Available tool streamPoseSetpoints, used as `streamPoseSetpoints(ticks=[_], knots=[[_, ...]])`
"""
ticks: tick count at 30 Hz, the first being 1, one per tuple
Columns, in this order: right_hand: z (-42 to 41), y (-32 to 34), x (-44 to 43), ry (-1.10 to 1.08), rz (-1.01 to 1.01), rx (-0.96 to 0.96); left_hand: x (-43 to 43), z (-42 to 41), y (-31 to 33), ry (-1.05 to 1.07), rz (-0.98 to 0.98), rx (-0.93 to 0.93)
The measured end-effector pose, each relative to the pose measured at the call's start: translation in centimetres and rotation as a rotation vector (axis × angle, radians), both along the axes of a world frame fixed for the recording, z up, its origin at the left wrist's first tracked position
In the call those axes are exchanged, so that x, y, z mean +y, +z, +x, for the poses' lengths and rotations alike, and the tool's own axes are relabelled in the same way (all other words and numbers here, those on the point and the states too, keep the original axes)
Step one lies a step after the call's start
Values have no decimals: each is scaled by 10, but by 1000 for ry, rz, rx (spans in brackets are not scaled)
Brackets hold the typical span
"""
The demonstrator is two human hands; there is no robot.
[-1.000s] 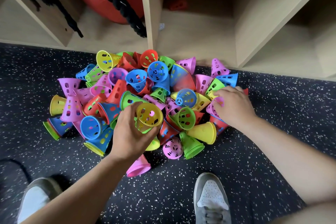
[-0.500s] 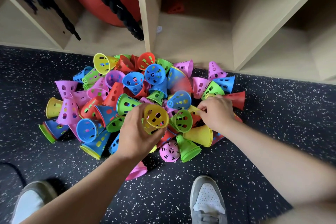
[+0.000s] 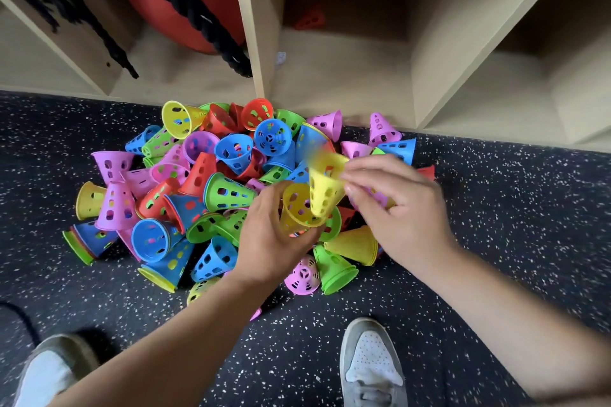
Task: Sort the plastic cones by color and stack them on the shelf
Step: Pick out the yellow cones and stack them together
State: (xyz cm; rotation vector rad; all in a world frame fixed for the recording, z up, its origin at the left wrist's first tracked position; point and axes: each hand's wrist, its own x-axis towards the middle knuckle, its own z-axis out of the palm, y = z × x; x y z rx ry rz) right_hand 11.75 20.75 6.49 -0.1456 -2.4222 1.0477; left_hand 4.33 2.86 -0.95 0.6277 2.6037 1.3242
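Yellow plastic, thin-walled and full of holes: probably very light, a little springy, slick on the outside. Just right of frame centre, above the mixed pile of cones [image 3: 198,182] on the speckled floor [image 3: 496,241]. Gripped round the wall by left hand [image 3: 267,241], mouth upward: first yellow cone [image 3: 292,208]. Pinched at its upper wall by right hand [image 3: 400,211], blurred, narrow end set in that mouth: second yellow cone [image 3: 325,190]. Best taken at the rim or a hole edge; likely to flex if squeezed, to jam if nested askew. Along the top of frame, shelf [image 3: 330,76], with one red cone [image 3: 309,20] deep in the middle compartment.
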Motion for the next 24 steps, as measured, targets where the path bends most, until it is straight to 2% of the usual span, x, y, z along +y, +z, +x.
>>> streamPoseSetpoints(ticks=[3, 8, 10, 13, 15, 18, 21, 24], knots=[[6, -6, -5, 89, -26, -25, 6, 4, 6, -9, 62, -2], [31, -15, 0, -141, -304, -24, 2, 9, 12, 34, 84, -15], [43, -27, -1, -262, -224, -161, -1, 10, 13, 27, 107, -30], [57, -48, -3, -382, -86, -647, -6, 12, 12, 29, 113, -18], [63, -64, -8, -374, -93, -852, -9, 14, 12, 40, 106, -15], [58, -76, -10, -416, -135, -883, -10, 17, 11, 48, 98, -7], [49, -85, 4, -496, -61, -870, -10, 17, 9, 44, 97, -6], [45, -90, 13, -426, -65, -919, -12, 17, 7, 34, 97, -17]])
